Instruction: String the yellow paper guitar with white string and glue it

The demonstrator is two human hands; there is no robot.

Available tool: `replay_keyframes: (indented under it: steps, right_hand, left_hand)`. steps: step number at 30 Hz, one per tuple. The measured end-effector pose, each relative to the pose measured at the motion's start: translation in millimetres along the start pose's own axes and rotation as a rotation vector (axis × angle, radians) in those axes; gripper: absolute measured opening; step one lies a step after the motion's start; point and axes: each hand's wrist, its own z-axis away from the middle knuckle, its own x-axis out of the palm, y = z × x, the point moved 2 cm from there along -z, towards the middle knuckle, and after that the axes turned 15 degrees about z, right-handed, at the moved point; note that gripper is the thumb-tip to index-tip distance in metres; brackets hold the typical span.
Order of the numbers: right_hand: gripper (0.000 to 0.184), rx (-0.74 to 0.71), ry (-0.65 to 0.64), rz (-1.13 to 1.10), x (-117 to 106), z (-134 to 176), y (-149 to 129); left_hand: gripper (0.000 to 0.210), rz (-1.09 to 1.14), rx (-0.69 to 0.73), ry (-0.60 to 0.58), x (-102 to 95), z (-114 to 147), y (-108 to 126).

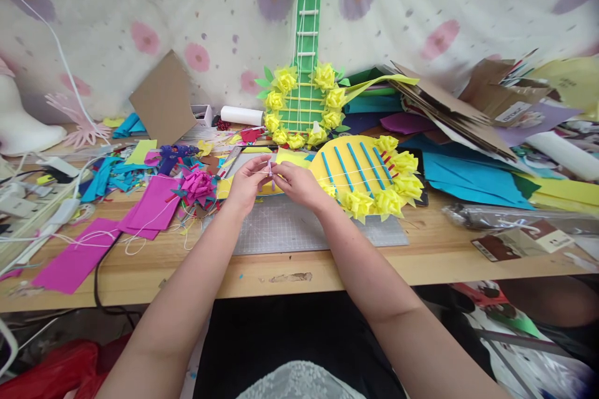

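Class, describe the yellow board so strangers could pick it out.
Find the grey mat on the wooden table. Partly over it lies the yellow board, rounded end beside the right hand. Blue bars set it apart from the upright green board behind.

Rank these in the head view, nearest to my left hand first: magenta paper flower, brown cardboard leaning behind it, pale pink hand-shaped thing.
From your left hand:
1. Magenta paper flower, just to its left.
2. Brown cardboard, left and farther back.
3. Pale pink hand-shaped thing, far left, near the curtain.
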Motion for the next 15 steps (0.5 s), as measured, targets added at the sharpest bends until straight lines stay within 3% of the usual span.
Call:
replay_keyframes:
  steps: [7, 15]
  right_hand:
    - [0.021, 0.051, 0.167, -0.154, 1.3, -1.4, 4.2]
    - [0.014, 0.081, 0.152, -0.231, 1.5, -1.2, 3.0]
  left_hand:
    - [0.032, -0.059, 0.081, 0.005, -6.1, -0.7, 2.3]
    - [0.026, -0.228, 0.22, -0.04, -8.0, 0.5, 2.9]
